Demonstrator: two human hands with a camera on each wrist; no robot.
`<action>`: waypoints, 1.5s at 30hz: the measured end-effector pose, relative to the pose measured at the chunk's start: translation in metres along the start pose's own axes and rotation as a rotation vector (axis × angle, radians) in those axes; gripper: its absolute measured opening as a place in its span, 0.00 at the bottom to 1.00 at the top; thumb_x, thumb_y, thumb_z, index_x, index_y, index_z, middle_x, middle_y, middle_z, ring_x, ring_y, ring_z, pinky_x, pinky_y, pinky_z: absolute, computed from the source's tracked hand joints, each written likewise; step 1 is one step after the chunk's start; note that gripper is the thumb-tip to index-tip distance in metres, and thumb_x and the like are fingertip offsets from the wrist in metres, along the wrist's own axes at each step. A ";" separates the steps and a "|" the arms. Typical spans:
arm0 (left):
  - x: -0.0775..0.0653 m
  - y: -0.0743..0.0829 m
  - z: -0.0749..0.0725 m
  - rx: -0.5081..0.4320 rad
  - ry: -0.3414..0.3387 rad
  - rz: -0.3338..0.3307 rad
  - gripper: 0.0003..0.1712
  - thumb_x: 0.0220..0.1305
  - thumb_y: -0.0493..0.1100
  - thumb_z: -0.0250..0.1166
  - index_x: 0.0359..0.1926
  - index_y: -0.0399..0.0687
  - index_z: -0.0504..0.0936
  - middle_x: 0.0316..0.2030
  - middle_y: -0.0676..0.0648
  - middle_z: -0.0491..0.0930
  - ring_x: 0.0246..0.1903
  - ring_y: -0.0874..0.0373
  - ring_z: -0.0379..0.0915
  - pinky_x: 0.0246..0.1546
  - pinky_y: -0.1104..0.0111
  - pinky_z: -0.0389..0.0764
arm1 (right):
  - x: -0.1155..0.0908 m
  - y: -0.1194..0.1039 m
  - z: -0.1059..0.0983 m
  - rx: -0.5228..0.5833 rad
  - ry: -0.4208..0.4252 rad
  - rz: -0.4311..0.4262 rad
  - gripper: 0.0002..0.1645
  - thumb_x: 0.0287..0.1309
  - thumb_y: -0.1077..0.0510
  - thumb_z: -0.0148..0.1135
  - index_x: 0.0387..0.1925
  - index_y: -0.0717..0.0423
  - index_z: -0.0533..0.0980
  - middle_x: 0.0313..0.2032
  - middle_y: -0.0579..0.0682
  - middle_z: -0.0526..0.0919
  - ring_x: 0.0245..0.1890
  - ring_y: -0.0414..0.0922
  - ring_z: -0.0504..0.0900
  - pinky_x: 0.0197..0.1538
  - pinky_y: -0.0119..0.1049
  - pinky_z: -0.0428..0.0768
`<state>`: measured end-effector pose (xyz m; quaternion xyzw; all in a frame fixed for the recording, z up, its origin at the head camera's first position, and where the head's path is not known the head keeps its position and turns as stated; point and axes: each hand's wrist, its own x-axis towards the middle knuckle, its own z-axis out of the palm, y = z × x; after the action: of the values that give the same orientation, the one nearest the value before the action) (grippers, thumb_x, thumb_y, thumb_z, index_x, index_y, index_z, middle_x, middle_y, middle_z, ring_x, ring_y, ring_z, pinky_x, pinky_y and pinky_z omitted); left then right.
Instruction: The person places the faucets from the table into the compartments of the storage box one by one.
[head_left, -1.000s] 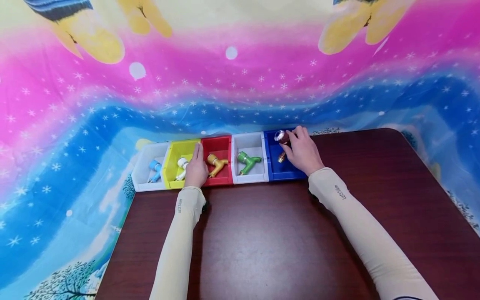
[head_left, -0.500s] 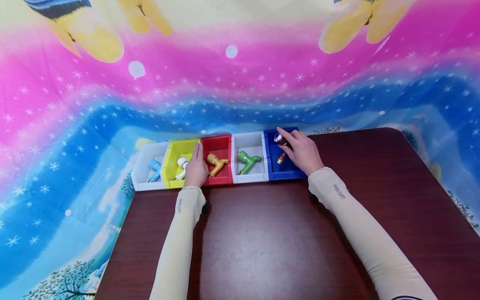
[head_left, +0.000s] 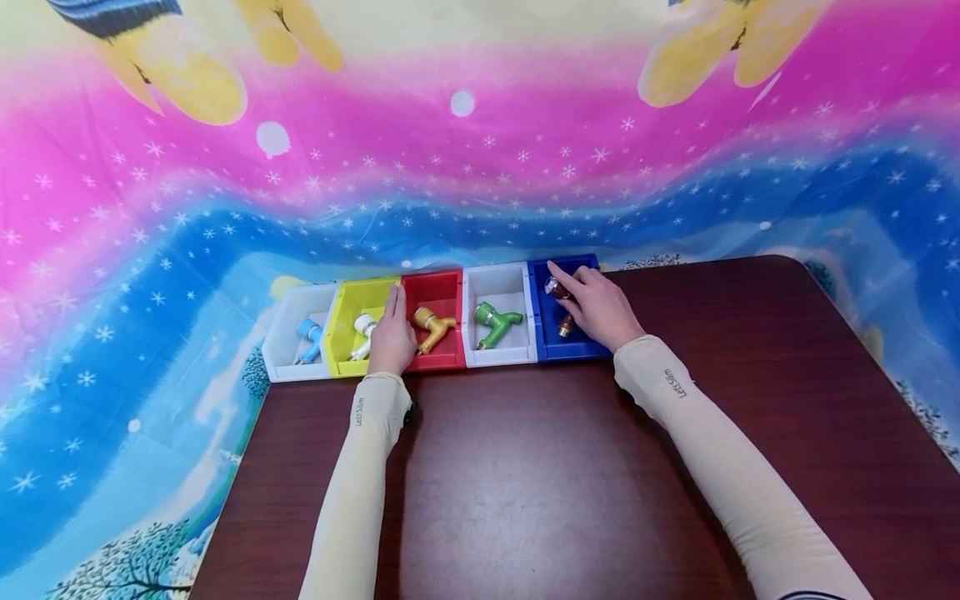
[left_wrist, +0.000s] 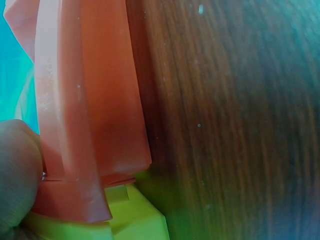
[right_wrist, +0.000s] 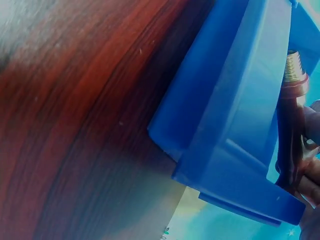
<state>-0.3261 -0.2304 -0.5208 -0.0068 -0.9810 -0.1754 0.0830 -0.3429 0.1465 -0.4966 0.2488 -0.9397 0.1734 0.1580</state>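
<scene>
My right hand grips a dark brown tap with a shiny round knob, inside the blue bin. Its index finger points past the knob; the other fingers partly hide the tap's body. In the right wrist view, the tap's brass threaded end shows beside the bin wall, with fingertips against the brown body. My left hand rests over the shared wall of the yellow bin and the red bin, its fingers extended. A white tap lies partly hidden beside that hand; a yellow tap lies in the red bin.
The bins stand in a row along the back of the brown wooden table. A white bin holds a green tap; the leftmost white bin holds a blue tap. A colourful cloth hangs behind.
My right hand has lowered the brown tap slightly deeper and nearer within the blue bin. Its index finger has straightened out past the knob. The left hand has stayed still.
</scene>
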 end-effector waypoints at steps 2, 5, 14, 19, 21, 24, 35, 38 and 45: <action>0.000 0.000 0.000 -0.001 -0.001 -0.001 0.43 0.73 0.35 0.58 0.83 0.44 0.49 0.83 0.43 0.48 0.53 0.36 0.80 0.64 0.48 0.79 | 0.000 0.000 0.002 -0.010 -0.007 -0.008 0.40 0.70 0.56 0.66 0.79 0.45 0.63 0.37 0.54 0.75 0.33 0.49 0.71 0.37 0.44 0.78; -0.001 0.000 0.000 -0.001 -0.002 -0.001 0.43 0.74 0.35 0.57 0.83 0.44 0.48 0.83 0.43 0.48 0.51 0.36 0.80 0.63 0.49 0.79 | 0.000 -0.001 0.004 -0.022 -0.017 -0.019 0.39 0.70 0.56 0.66 0.79 0.46 0.64 0.36 0.54 0.75 0.32 0.49 0.71 0.37 0.44 0.77; 0.001 0.001 -0.001 -0.001 -0.019 -0.019 0.46 0.72 0.35 0.60 0.84 0.46 0.47 0.83 0.44 0.47 0.58 0.36 0.78 0.66 0.50 0.77 | -0.001 0.001 0.010 -0.059 -0.055 -0.042 0.39 0.70 0.56 0.66 0.78 0.47 0.65 0.34 0.54 0.75 0.30 0.49 0.71 0.35 0.43 0.76; 0.001 0.001 0.000 0.001 -0.011 -0.016 0.45 0.72 0.35 0.59 0.83 0.46 0.48 0.83 0.44 0.47 0.55 0.37 0.79 0.65 0.50 0.78 | 0.001 0.002 0.012 -0.086 -0.066 -0.054 0.39 0.69 0.55 0.66 0.78 0.48 0.65 0.34 0.55 0.76 0.29 0.49 0.72 0.33 0.43 0.76; 0.001 0.001 0.000 0.003 -0.008 -0.011 0.45 0.73 0.34 0.59 0.83 0.45 0.47 0.83 0.44 0.47 0.53 0.37 0.80 0.65 0.49 0.78 | 0.001 0.002 0.012 -0.095 -0.081 -0.053 0.39 0.69 0.54 0.66 0.78 0.49 0.65 0.35 0.55 0.76 0.30 0.50 0.73 0.33 0.44 0.77; 0.000 0.002 -0.001 0.006 -0.007 -0.010 0.44 0.73 0.35 0.58 0.83 0.45 0.48 0.83 0.44 0.48 0.52 0.36 0.80 0.64 0.49 0.79 | 0.002 0.002 0.014 -0.114 -0.099 -0.055 0.39 0.69 0.54 0.67 0.78 0.49 0.65 0.36 0.57 0.78 0.32 0.51 0.75 0.35 0.46 0.79; 0.001 0.002 0.000 0.012 0.001 0.000 0.43 0.74 0.35 0.56 0.83 0.43 0.48 0.83 0.43 0.48 0.52 0.36 0.80 0.63 0.48 0.79 | 0.004 0.001 0.012 -0.148 -0.175 -0.046 0.40 0.70 0.53 0.66 0.79 0.49 0.63 0.42 0.59 0.83 0.40 0.55 0.82 0.44 0.51 0.84; 0.002 0.001 0.000 0.013 0.002 -0.001 0.43 0.73 0.35 0.56 0.83 0.44 0.47 0.83 0.43 0.48 0.51 0.35 0.80 0.63 0.48 0.79 | 0.006 0.001 0.013 -0.132 -0.186 -0.039 0.40 0.70 0.53 0.66 0.79 0.48 0.63 0.44 0.60 0.84 0.42 0.56 0.83 0.45 0.52 0.85; 0.002 0.000 0.000 0.009 -0.013 -0.008 0.45 0.72 0.34 0.58 0.83 0.44 0.47 0.83 0.42 0.47 0.55 0.35 0.78 0.65 0.47 0.78 | 0.007 0.004 0.017 -0.141 -0.201 -0.042 0.41 0.70 0.53 0.65 0.79 0.47 0.62 0.44 0.59 0.84 0.44 0.56 0.85 0.45 0.51 0.86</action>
<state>-0.3278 -0.2301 -0.5200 -0.0038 -0.9822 -0.1714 0.0761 -0.3544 0.1395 -0.5095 0.2728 -0.9553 0.0779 0.0834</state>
